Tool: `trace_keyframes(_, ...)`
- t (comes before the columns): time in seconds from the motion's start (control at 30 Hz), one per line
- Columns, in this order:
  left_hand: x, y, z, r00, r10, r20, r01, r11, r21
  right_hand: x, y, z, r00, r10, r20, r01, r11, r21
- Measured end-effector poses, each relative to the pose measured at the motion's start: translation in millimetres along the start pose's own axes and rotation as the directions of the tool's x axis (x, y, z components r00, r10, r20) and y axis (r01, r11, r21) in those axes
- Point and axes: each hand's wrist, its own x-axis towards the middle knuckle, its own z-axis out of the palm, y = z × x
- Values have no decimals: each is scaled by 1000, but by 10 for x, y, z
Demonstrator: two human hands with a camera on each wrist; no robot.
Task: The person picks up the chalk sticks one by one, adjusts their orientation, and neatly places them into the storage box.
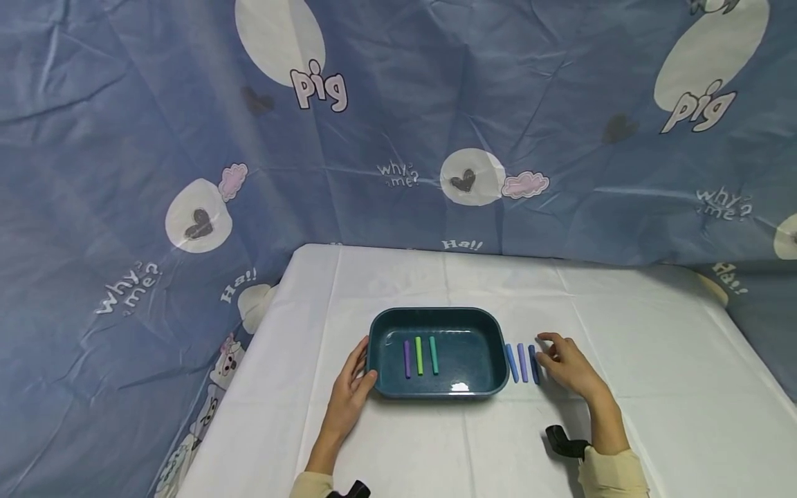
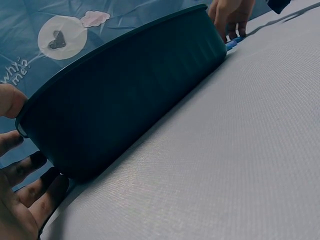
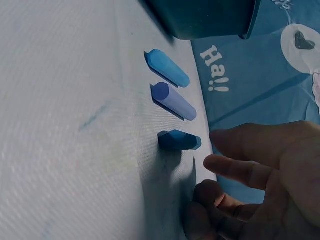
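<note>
My left hand [image 1: 347, 395] is at the left end of a dark teal tray [image 1: 438, 395]. Its thumb touches the rim and its straight fingers spread along the outer wall, as the left wrist view shows. Inside the tray lie a purple chalk stick [image 1: 407, 360], a lime green one [image 1: 419, 356] and a teal one [image 1: 434, 355]. To the tray's right a blue chalk stick [image 3: 167, 67], a lavender one [image 3: 175, 101] and a dark blue one [image 3: 179, 140] lie side by side. Beside the dark blue stick, my right hand [image 1: 569, 366] hovers with loosely bent fingers, apparently not touching it.
A white cloth [image 1: 405, 449] covers the table. Behind and left of it hangs a blue printed curtain [image 1: 386, 124]. Black wrist mounts [image 1: 565, 443] are at both forearms. A faint blue smear [image 3: 95, 116] marks the cloth near the sticks.
</note>
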Motion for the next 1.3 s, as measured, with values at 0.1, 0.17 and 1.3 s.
trace_keyframes(0.1, 5, -6, 0, 1000, 5, 7, -5, 1000, -3, 2, 2, 14, 1000, -5, 7, 5, 1000, -3)
trace_keyframes(0.17, 7, -7, 0, 1000, 6, 6, -6, 1000, -3, 2, -6, 20, 1000, -11, 9, 11, 1000, -8)
trace_keyframes(1.3, 8, 3, 1, 1000, -21, -7, 21, 1000, 8, -4, -91, 130, 996, -51, -68, 53, 998, 28)
